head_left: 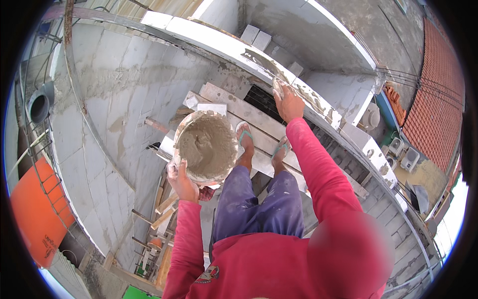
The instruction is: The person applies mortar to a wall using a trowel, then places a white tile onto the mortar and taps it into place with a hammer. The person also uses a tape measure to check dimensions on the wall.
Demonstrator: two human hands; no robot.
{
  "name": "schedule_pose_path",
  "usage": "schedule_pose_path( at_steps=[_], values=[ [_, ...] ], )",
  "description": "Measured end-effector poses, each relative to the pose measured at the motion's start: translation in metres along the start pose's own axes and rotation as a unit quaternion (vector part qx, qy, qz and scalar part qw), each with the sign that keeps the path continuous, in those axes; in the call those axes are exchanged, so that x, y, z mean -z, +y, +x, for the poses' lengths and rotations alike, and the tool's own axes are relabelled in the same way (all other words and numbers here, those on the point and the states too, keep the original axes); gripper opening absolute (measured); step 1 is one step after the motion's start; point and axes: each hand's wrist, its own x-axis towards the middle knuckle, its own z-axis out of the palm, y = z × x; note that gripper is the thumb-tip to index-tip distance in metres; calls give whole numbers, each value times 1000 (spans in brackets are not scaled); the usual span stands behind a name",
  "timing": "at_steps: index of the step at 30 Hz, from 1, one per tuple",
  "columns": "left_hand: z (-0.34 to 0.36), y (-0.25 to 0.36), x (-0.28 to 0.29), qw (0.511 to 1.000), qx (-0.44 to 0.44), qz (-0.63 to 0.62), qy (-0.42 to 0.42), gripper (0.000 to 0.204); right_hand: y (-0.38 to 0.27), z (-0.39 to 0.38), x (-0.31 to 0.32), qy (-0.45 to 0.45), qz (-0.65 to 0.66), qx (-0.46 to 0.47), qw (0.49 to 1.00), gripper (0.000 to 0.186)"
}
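Observation:
A round bucket (230,172) of wet grey mortar (203,144) is at my left, its rim and side coated in pale splashes. My left hand (184,185) grips its near side, the thumb up at the rim. Out to the right, my right hand (289,103) is closed at the edge of a white block wall (311,102). A small pale, mortar-smeared thing (277,85) shows at its fingertips; its kind cannot be made out. Grey mortar patches (264,62) mark the wall's top and face beside that hand.
My sandalled feet stand on wooden planks (254,117), next to a dark grate-like opening (262,101). Loose white blocks (255,37) lie beyond the wall. A block wall (109,99) rises at the left, with a curved metal bar (82,99) and an orange tank (40,212).

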Motion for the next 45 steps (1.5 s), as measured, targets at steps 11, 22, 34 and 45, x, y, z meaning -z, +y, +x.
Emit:
schedule_pose_path(
  at_steps=[11, 22, 34, 45],
  values=[
    [2, 13, -32, 999, -4, -6, -42, 25, -2, -58, -51, -8, 209, -175, 962, 44],
    [-29, -6, -58, 994, -30, 65, -86, 22, 105, -245, -53, -84, 187, -217, 954, 44],
    [-118, -3, -127, 884, -253, 317, -234, 19, 79, -178, 74, -210, 61, 156, 963, 47],
    [-89, -33, -134, 987, 4, -65, -145, 24, 170, -181, 102, -279, 330, -35, 901, 64]
  ],
)
